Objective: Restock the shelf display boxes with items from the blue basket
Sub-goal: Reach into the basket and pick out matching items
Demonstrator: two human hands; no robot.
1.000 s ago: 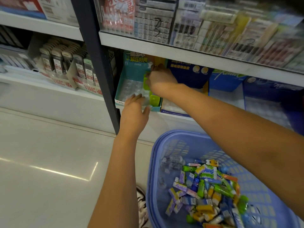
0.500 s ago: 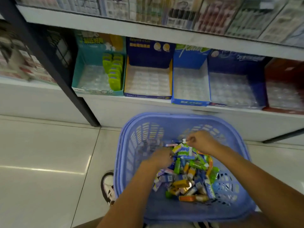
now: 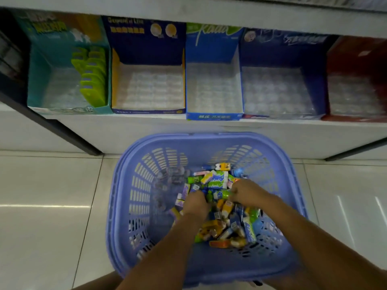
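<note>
Both hands in blue basket [image 3: 209,137]: ur R hand [image 3: 249,194] pinches green pack [image 3: 222,193] lying L-R, L hand [image 3: 196,204] curled into pile [image 3: 228,227], grip unclear; teal box [image 3: 39,72] w/ 2 green rows sits up-left, nearer L hand.

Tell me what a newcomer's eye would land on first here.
First, the blue slotted plastic basket at lower centre, its heap of small multicoloured packets being dug into by the left hand and right hand. Then the row of cardboard display boxes on the white shelf above, mostly bare clear trays; only the teal cardboard box at far left holds lime-green plastic items.
</note>
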